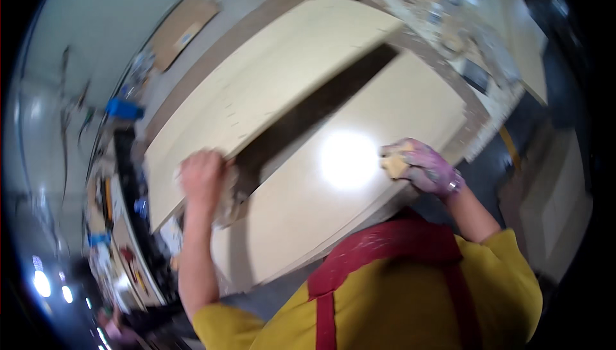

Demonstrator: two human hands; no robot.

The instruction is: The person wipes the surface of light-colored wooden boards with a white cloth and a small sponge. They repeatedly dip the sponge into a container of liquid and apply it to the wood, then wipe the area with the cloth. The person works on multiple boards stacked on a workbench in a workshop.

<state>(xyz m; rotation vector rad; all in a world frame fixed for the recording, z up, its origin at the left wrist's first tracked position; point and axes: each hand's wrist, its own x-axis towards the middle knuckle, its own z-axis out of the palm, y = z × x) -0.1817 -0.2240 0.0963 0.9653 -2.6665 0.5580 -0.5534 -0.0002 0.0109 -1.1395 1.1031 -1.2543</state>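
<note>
My right hand [428, 167], in a purple stained glove, is closed round a crumpled yellowish cloth or sponge [396, 162]. It is over the right part of the near cream-coloured panel [301, 209], close to that panel's front edge. My bare left hand [204, 177] is raised by the near edge of a second cream panel [276, 61], which lies farther off. Its fingers look curled, and motion smears them. Something pale and see-through shows beside that hand, but whether it is held I cannot tell. Bright glare covers the middle of the near panel.
A dark gap [321, 93] runs between the two panels. Clutter, including a clear bottle [436, 13] and a dark flat block [475, 76], lies at the far right. At the left are a blue container [124, 109], cardboard [183, 29] and a bench with tools [128, 247].
</note>
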